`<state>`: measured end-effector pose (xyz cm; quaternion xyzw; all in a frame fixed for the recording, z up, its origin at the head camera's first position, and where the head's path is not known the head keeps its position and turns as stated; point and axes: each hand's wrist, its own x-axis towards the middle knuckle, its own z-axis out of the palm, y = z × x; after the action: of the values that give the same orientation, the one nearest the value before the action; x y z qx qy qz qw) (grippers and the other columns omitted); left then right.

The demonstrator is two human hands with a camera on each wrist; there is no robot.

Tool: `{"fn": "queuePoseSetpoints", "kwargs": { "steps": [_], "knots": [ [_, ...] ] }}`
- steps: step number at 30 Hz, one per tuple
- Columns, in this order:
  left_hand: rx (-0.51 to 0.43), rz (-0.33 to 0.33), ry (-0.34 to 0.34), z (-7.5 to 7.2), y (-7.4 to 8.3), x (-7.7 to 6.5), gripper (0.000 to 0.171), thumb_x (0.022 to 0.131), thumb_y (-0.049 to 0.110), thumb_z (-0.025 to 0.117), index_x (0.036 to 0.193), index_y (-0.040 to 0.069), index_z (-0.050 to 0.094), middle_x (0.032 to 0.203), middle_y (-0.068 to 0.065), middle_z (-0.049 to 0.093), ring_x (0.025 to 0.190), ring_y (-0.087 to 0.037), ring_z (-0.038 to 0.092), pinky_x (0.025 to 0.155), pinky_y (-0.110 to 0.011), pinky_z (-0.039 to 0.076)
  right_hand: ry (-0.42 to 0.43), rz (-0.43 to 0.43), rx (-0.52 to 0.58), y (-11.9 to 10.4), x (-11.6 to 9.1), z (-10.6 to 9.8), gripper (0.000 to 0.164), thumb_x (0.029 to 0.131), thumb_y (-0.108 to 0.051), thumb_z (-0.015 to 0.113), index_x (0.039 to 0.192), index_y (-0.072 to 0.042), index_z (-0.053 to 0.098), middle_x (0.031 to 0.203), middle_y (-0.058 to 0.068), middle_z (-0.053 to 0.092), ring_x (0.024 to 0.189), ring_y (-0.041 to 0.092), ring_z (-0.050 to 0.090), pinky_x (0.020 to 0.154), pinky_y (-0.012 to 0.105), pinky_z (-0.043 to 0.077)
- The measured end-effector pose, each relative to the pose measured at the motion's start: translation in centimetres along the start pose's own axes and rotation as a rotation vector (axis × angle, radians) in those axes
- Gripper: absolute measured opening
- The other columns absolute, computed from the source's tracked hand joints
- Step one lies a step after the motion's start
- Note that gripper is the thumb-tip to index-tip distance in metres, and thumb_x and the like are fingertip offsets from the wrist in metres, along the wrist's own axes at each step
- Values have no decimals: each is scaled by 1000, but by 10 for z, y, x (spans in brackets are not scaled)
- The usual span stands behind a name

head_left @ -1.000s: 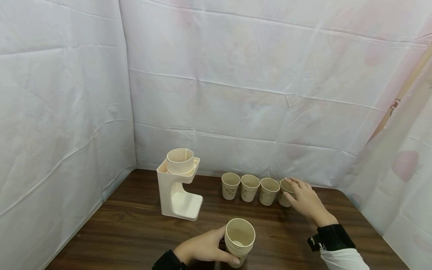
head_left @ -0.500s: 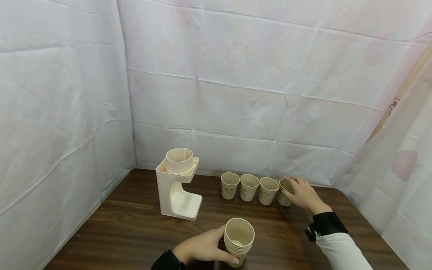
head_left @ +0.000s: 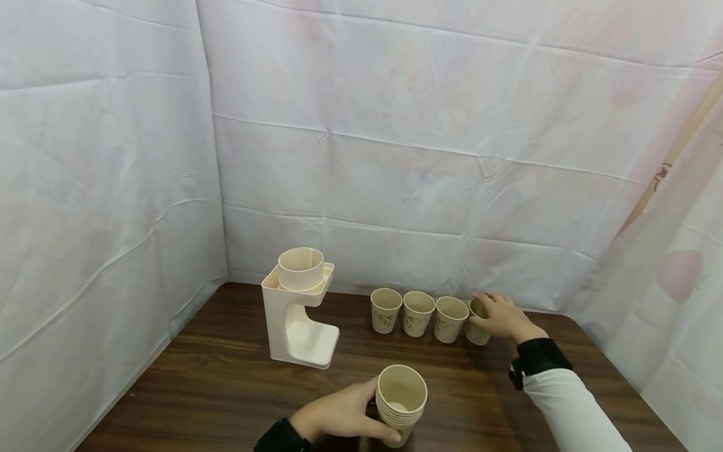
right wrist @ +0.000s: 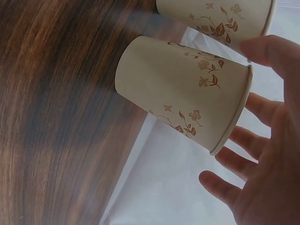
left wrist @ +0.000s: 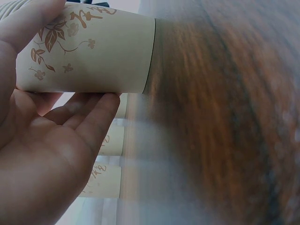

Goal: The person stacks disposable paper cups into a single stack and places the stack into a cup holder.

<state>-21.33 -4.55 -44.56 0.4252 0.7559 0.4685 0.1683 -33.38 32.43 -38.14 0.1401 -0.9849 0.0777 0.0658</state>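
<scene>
Left hand (head_left: 347,411): fingers and thumb wrapped around the side of a cup stack, gripping it.
Cup stack (head_left: 400,408): several beige paper cups nested together, mouth up, toward the front edge of the tabletop (head_left: 198,370); brown leaves and flowers are printed on the side.
Right hand (head_left: 503,317): open, the fingers loosely bent and spread about the rim of the end cup (head_left: 477,334); whether they touch it, I cannot tell.
End cup: upright near the back edge of the tabletop, the rightmost in a row of four.
Other three cups (head_left: 417,321): upright and close together along the back edge, continuing the row leftward, with the same print.
Cream stand (head_left: 277,326): C-shaped, near the back left corner, with a round open-topped cylinder (head_left: 301,273) on top.
Backdrop (head_left: 395,169): pale, creased cloth behind the tabletop.
Wrists: black bands (head_left: 542,356) on both.
</scene>
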Motion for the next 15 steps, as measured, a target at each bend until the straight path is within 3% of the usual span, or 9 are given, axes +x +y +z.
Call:
{"fn": "queuePoseSetpoints", "kwargs": {
  "steps": [7, 15],
  "knots": [
    [0, 4, 4, 0, 0, 1, 71, 80, 41, 72, 138, 31, 32, 128, 10, 53, 119, -8, 43, 102, -37, 36, -48, 0, -7, 2, 3, 2, 63, 87, -37, 60, 137, -3, 41, 135, 36, 35, 118, 58, 29, 87, 72, 35],
    [9, 0, 12, 1, 0, 0, 70, 79, 40, 73, 136, 31, 33, 127, 9, 54, 118, -9, 44, 101, -36, 38, -33, -18, 33, 3, 3, 3, 60, 88, -32, 61, 135, -2, 41, 130, 36, 40, 116, 57, 31, 88, 70, 36]
  ]
}}
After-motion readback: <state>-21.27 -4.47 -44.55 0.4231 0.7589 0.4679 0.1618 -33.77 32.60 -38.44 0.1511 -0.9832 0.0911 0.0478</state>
